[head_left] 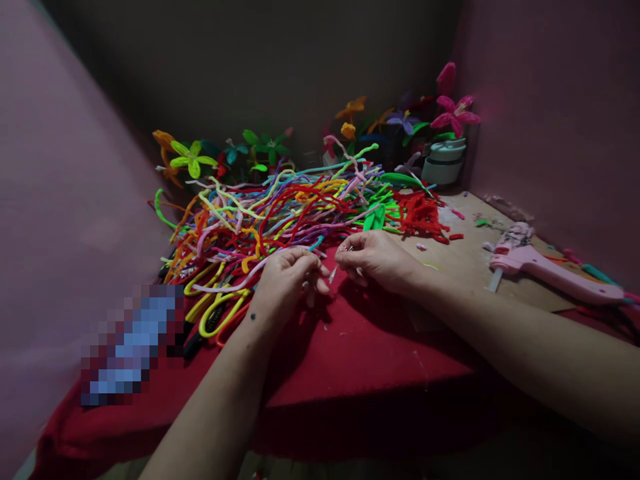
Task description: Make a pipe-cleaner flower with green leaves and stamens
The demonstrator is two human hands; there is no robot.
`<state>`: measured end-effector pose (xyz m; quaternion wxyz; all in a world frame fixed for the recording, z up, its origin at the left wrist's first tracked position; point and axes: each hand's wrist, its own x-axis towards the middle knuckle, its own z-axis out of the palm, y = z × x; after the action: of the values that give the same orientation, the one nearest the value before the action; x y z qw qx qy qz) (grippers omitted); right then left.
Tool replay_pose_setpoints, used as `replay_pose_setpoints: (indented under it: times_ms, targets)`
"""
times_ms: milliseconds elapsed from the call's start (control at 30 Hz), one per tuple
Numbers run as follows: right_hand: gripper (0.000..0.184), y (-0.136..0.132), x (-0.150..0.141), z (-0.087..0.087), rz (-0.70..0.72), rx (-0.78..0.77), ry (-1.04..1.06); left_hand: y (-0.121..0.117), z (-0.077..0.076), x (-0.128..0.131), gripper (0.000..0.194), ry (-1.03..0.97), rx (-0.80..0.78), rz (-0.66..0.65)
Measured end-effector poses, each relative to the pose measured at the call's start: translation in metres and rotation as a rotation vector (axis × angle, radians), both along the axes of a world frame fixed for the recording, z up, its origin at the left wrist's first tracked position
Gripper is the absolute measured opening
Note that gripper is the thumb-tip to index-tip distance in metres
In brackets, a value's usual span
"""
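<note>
Over the red cloth, in front of the pipe cleaner heap, my two hands are close together but apart. My left hand has its thumb and forefinger pinched; whatever sits between them is too small to make out. A short pale sliver shows beside its fingertips. On the other side, my right hand is closed in a pinch on thin pieces with whitish tips, too small to identify. Behind them lies a large tangled heap of colored pipe cleaners, with bright green pieces just beyond my right hand.
A pink glue gun lies on a brown board at the right. Pipe cleaner flowers stand along the back, some near a pale grey container. A blurred-out bluish object lies left on the red cloth.
</note>
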<state>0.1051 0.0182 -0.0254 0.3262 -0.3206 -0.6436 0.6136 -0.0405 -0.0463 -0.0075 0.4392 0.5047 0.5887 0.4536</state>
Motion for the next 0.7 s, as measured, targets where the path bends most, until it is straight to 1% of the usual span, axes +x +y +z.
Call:
replay_pose_setpoints:
  times_ms: [100, 167, 200, 233, 300, 333, 400, 500, 600, 700]
  targets:
    - [0.010, 0.004, 0.001, -0.003, 0.004, -0.027, 0.087, 0.000, 0.001, -0.004, 0.028, 0.103, 0.031, 0.079]
    - [0.009, 0.004, 0.001, -0.003, 0.004, -0.038, 0.107, 0.001, 0.001, -0.005, 0.021, 0.100, 0.050, 0.129]
    - [0.009, 0.003, 0.001, -0.001, 0.001, -0.035, 0.096, 0.002, 0.000, -0.004, 0.017, 0.077, 0.052, 0.127]
    - [0.008, 0.002, 0.001, 0.001, -0.003, -0.026, 0.076, 0.002, 0.000, -0.003, 0.019, 0.049, 0.041, 0.102]
    - [0.008, -0.003, 0.001, 0.006, -0.005, 0.005, 0.028, 0.003, -0.001, 0.000, 0.026, 0.024, -0.013, -0.002]
    - [0.008, -0.005, 0.000, 0.008, -0.001, 0.023, 0.006, 0.002, -0.002, 0.002, 0.027, 0.036, -0.046, -0.049]
    - [0.009, -0.008, 0.000, 0.010, 0.015, 0.045, -0.023, 0.002, -0.003, 0.005, 0.021, 0.097, -0.093, -0.113]
    - [0.005, -0.008, -0.001, 0.009, 0.033, 0.042, -0.013, 0.002, -0.003, 0.006, 0.019, 0.191, -0.079, -0.133]
    - [0.004, -0.005, -0.001, 0.004, 0.027, 0.011, 0.082, 0.001, -0.004, 0.004, 0.021, 0.207, -0.053, -0.146]
    - [0.007, 0.001, 0.000, 0.001, -0.084, -0.054, 0.262, 0.000, -0.002, 0.001, 0.023, 0.164, -0.053, -0.140]
